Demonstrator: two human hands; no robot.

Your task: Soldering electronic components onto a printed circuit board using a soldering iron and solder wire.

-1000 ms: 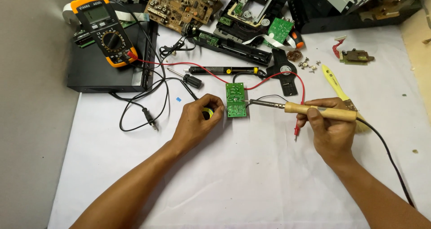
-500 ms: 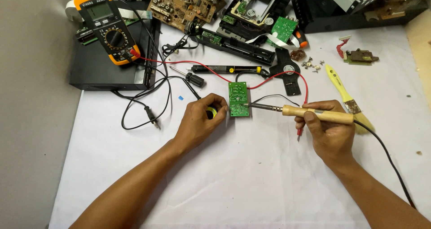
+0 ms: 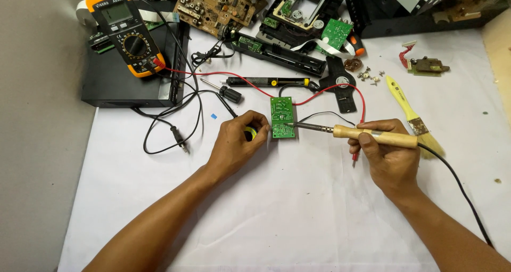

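Heat is my worry: my right hand (image 3: 388, 157) grips the soldering iron (image 3: 372, 137) with its tip on the small green circuit board (image 3: 282, 117) at mid-table, while my left hand (image 3: 237, 144), closed around a small yellow object, steadies beside it, so any slip could burn fingers or lift a pad.

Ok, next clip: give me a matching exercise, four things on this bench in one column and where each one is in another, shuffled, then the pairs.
Things:
1. soldering iron
2. small green circuit board
3. multimeter
4. yellow-handled brush

Places:
A. on the black box at the far left
B. on the white sheet beyond the right hand
C. gripped in the right hand, tip at the board
D. between the two hands, beside the left hand

Pairs: 1-C, 2-D, 3-A, 4-B
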